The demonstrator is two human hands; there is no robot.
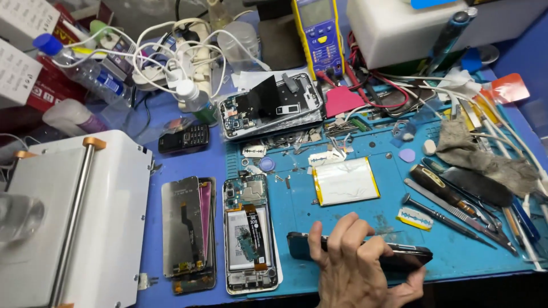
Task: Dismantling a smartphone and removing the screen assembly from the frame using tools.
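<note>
Head view. A hand [357, 265] grips a dark phone [359, 252] lying edge-up on the blue mat [342, 222]. Left of it lies an opened phone [250, 240]; behind it, a battery [345, 181]; to its right, a razor blade [415, 218] and tools [451, 199].

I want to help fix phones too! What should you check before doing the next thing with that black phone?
1. Phone held firmly: ok, one hand grips it at the mat's near edge.
2. Which hand it is: cannot tell.
3. Other hand ready: cannot tell, not in view.
4. Razor blade away from fingers: ok, it lies apart, beyond the phone.
5. Loose battery safe: ok, flat on the mat, nothing on it.
6. Tools in reach: ok, screwdriver and tweezers lie right of the battery.
</note>
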